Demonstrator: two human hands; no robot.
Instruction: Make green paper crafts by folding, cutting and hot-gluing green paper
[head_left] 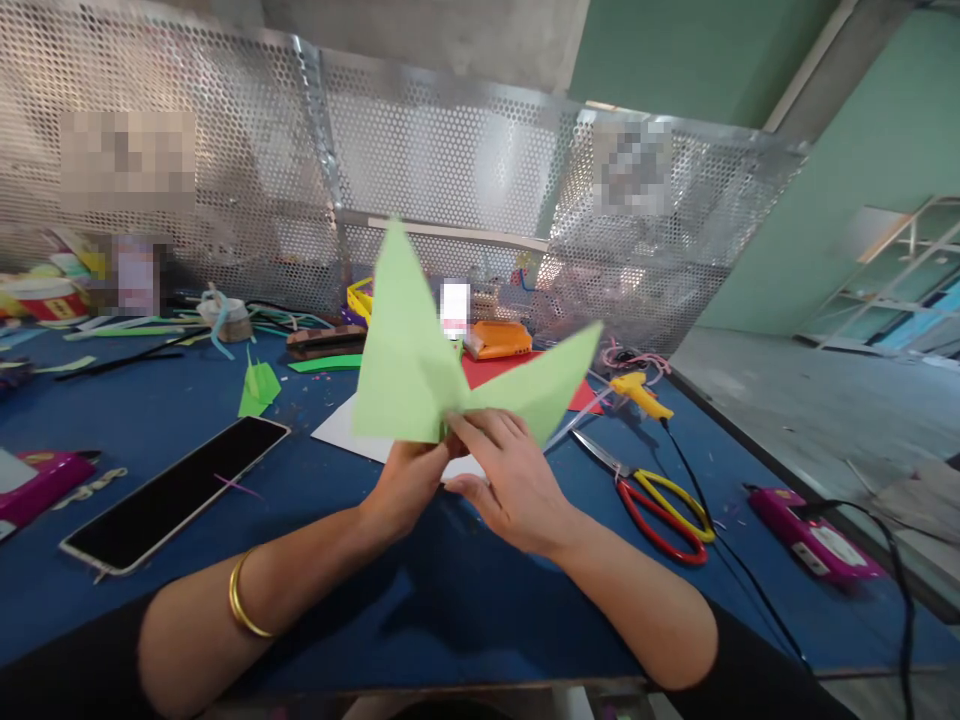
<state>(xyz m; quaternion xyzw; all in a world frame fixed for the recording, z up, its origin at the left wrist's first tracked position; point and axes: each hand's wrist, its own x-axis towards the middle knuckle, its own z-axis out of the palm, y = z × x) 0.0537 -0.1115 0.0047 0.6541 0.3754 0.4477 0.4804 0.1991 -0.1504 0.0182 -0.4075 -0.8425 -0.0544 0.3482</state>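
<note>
A light green folded paper [405, 350] stands up in front of me, with one tall pointed flap at the left and another slanting out to the right. My left hand [411, 478] is closed on its lower edge near the middle fold. From the right, my right hand [514, 480] presses its fingers on the paper by the same fold, thumb apart below. The fingertips of my left hand are partly hidden behind the right. Beneath the paper lie a white sheet [345, 430] and a red sheet [589, 398].
On the blue table [315, 600] lie a phone [180, 490], red-and-yellow-handled scissors [652, 500], a yellow glue gun [643, 395] with its cord, and a magenta device [817, 535]. A small green paper piece [259, 387] is at left. Behind stands a perforated metal screen [442, 140].
</note>
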